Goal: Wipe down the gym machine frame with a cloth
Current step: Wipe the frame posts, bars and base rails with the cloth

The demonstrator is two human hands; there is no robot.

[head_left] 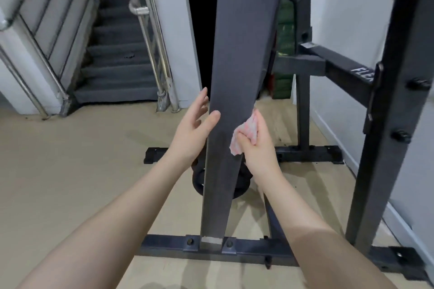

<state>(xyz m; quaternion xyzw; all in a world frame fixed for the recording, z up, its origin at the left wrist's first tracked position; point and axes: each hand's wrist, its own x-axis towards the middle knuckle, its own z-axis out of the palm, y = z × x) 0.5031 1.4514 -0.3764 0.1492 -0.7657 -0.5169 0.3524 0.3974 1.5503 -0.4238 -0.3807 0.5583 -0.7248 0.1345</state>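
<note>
While the right hand (256,145) clutches the cloth (244,135) against the dark post (225,101), the left hand (191,131) rests loose-fingered.

Both forearms (131,213) are bare, with no sleeves or jewellery

We see the frame (225,105) as matt dark-grey painted metal, smooth, slightly scuffed at 6 o'clock. The cloth (244,135) is soft, crumpled pink-and-white fabric. At 10 o'clock, the railing (150,37) is shiny bare metal. The floor (70,159) looks smooth, dull beige.

Frame lettering (362,74) partly hidden.
</note>
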